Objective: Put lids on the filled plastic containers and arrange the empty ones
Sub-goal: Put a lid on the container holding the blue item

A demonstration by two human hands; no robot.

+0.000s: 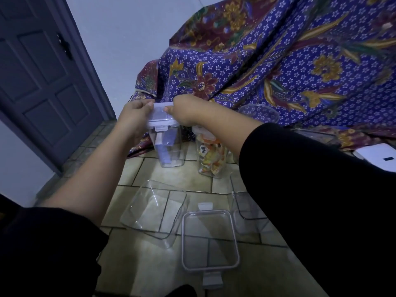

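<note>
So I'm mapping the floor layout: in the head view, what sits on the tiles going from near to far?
Loose lid nearest → empty clear container → tall container with purple packets, both hands on its lid → patterned cloth behind.

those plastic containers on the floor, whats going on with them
A person is pressing a lid onto a tall clear container holding pale blue packets, left hand and right hand gripping its opposite sides. Beside it stands a second tall container of orange and yellow snacks, its lid already on. Nearer the camera, on the tiled floor, sit an empty open container, a loose square lid and another empty container partly hidden by the right sleeve.
</note>
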